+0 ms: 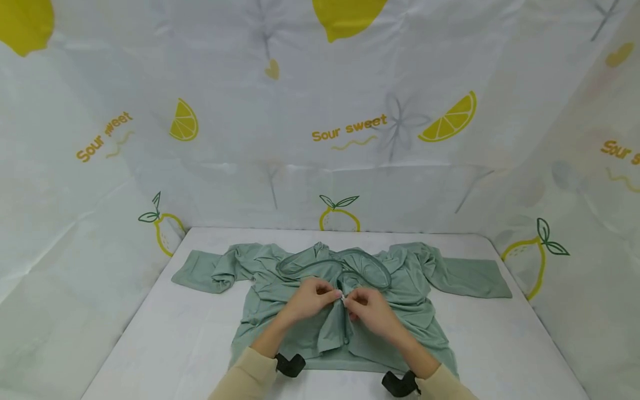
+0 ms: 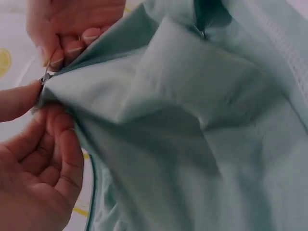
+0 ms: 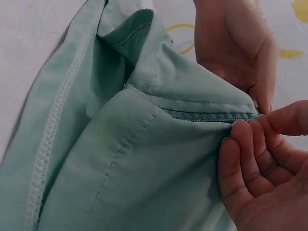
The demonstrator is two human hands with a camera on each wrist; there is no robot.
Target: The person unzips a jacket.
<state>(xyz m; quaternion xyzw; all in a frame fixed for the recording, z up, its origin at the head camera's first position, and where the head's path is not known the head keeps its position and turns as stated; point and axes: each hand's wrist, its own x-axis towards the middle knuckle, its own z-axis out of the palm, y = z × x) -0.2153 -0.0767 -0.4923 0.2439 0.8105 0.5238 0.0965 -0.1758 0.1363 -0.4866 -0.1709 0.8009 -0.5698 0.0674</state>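
Note:
A pale green zip-up jacket (image 1: 400,300) lies spread out, its sleeves reaching to either side. Both hands meet at its front zipper (image 3: 207,117). My left hand (image 1: 312,299) pinches the cloth edge beside the zipper between thumb and fingers, lifting it into a fold. Opposite it, my right hand (image 1: 372,312) has curled fingers and pinches the thin zipper pull. In the left wrist view, a small metal slider (image 2: 44,79) shows between the fingertips of the left hand (image 2: 36,168) and right hand (image 2: 74,29). The fingers partly hide the slider.
The jacket rests on a white table (image 1: 180,328). A white curtain (image 1: 225,183) printed with lemons surrounds the table at the back and sides. The jacket's dark-trimmed collar opening (image 1: 385,272) lies beyond the hands. Black wrist mounts (image 1: 291,365) sit below both hands.

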